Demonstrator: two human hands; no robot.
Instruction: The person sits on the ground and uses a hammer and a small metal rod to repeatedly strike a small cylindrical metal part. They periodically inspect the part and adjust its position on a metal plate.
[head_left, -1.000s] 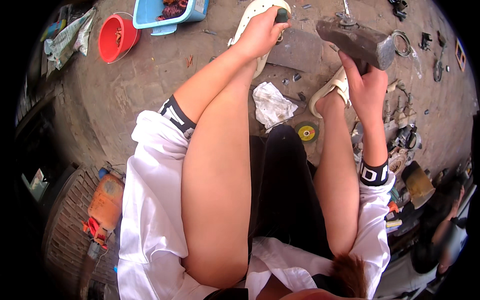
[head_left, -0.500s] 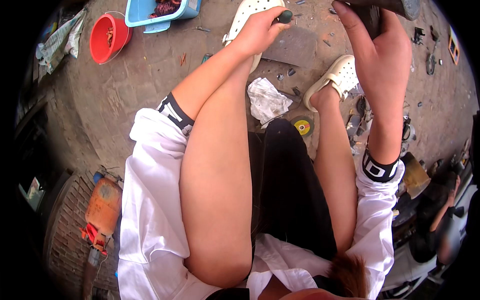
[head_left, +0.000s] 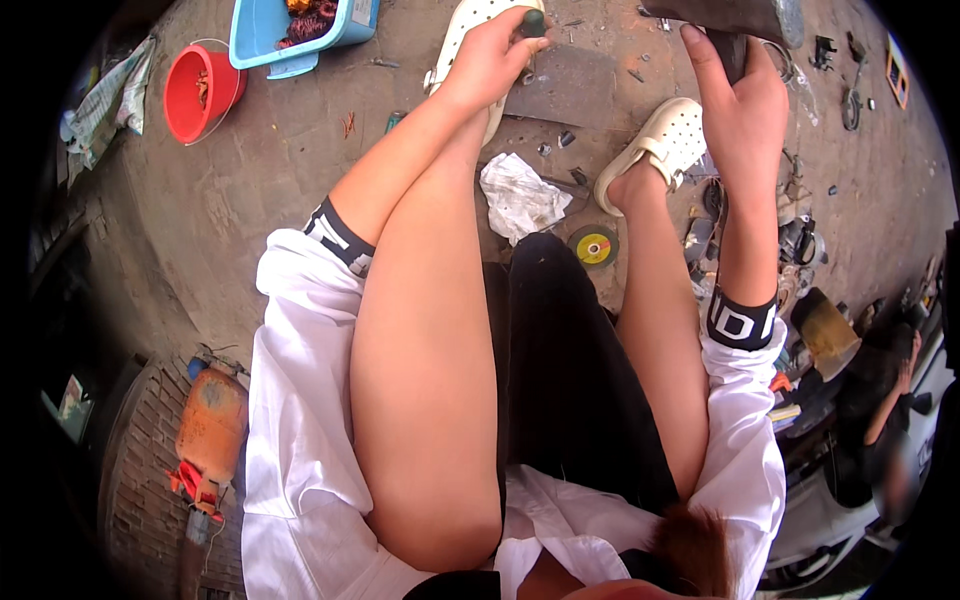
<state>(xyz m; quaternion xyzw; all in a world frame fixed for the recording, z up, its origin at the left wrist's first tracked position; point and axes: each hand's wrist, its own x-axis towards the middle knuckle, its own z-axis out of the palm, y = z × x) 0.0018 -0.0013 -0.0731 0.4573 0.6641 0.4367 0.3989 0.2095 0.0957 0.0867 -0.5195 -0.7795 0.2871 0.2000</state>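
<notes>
My left hand (head_left: 487, 62) is closed around a short rod with a dark green rounded end (head_left: 535, 22), above a flat metal plate (head_left: 565, 88) on the ground. Most of the rod is hidden by the fingers, so its exact kind does not show. My right hand (head_left: 748, 112) grips a hammer by its dark handle. The heavy hammer head (head_left: 735, 18) is raised at the top edge, to the right of the rod and apart from it. My cream clogs (head_left: 664, 140) stand either side of the plate.
A crumpled white cloth (head_left: 520, 198) and a cutting disc (head_left: 594, 246) lie near my knee. At the far left stand a red bucket (head_left: 180, 112) and a blue basin (head_left: 300, 55). Scattered metal parts (head_left: 800, 240) lie at right. An orange gas cylinder (head_left: 212, 412) is left; another person (head_left: 880, 420) sits right.
The hammer in my right hand has shifted slightly left, its head showing more fully. The rod's green end has tipped more upright. The whole view has shifted a little.
</notes>
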